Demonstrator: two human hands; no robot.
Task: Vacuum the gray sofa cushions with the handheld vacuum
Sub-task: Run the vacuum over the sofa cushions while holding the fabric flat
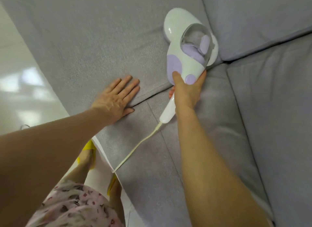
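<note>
Bare forearms [50, 150] fill the lower frame, above a floral garment [72, 206] at the bottom left. The right hand [185, 90] curls its fingers and thumb round the handle of the white-and-lilac handheld vacuum [185, 46]. The vacuum sits right of centre, its head resting on the upper gray cushion [84, 41] beside the seam where the cushions meet. Its cream cord [140, 144] trails down-left across the lower cushion [211, 125]. The left hand [116, 98] lies flat left of the vacuum, palm down on the upper cushion with fingers straight. A glossy pale floor [16, 74] shows at far left, and a yellow slipper [88, 147] below.
</note>
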